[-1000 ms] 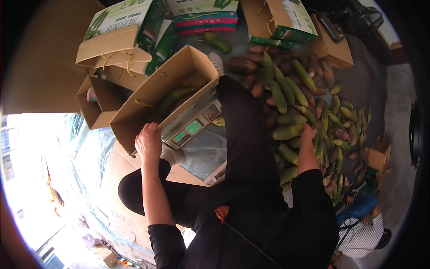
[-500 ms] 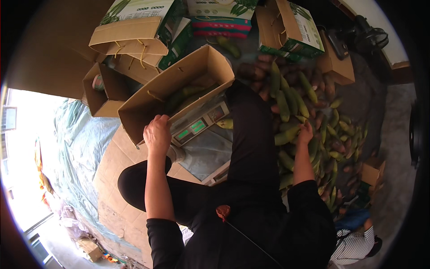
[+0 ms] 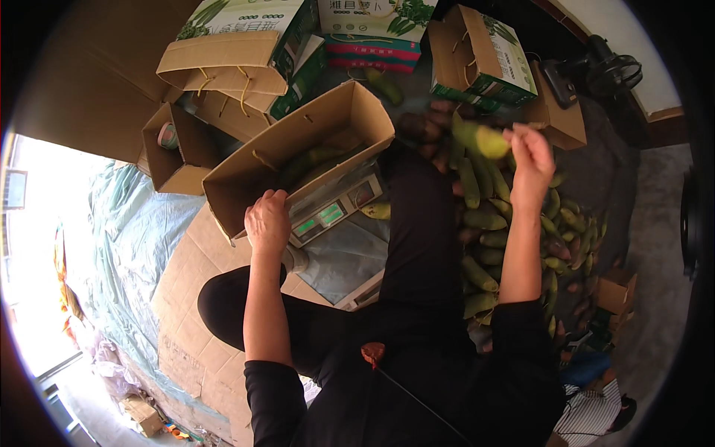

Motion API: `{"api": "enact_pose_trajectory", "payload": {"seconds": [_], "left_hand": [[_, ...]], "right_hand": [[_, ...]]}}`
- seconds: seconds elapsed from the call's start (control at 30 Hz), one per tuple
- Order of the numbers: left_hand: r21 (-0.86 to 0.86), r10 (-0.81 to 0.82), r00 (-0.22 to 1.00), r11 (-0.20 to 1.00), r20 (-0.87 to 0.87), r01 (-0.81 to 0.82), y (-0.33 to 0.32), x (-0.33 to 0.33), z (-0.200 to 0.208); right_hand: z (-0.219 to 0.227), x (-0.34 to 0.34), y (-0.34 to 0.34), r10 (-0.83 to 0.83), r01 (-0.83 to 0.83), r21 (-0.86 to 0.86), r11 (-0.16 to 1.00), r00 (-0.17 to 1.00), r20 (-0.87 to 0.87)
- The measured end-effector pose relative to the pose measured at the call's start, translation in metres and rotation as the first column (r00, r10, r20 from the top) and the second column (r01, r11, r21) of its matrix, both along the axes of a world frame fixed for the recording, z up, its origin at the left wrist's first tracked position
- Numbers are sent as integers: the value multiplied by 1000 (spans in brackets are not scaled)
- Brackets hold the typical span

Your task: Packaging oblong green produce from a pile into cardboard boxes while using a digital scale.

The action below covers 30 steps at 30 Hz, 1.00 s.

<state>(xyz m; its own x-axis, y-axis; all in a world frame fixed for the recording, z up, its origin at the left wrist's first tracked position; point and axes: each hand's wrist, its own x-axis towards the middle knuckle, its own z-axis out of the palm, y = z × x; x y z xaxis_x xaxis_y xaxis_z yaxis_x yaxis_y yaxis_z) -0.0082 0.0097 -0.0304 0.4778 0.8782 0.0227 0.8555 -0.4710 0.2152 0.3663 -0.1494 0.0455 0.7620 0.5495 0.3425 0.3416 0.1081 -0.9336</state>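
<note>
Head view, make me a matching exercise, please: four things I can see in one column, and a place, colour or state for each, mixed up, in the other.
Things:
1. Left hand
2. Right hand
3. Scale
4. Plastic sheeting

Descriptions:
A. Shows lit green displays
B. Pale blue, at the left of the picture
C. Raised, holding a green vegetable by one end
D. At the near side of the open carton

Right pairs: 1-D, 2-C, 3-A, 4-B.
</note>
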Motion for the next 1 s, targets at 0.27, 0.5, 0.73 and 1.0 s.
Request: {"api": "enact_pose_trajectory", "payload": {"seconds": [0.27,0.5,0.73,1.0], "left_hand": [[110,-13,999,994,38,9,-1,-4,-3],[105,-26,998,994,-64,32,-3,8,-1],[144,-15,988,989,-152,37,-2,8,-10],[119,-34,995,992,-93,45,-4,5,-2]], "right_hand": [[88,-94,108,453,-448,169,878,892,9],[-28,-223,184,615,-634,-55,772,765,-189],[-71,-207,183,488,-439,-307,845,867,103],[-30,-86,100,426,-428,-155,890,903,-47]]}}
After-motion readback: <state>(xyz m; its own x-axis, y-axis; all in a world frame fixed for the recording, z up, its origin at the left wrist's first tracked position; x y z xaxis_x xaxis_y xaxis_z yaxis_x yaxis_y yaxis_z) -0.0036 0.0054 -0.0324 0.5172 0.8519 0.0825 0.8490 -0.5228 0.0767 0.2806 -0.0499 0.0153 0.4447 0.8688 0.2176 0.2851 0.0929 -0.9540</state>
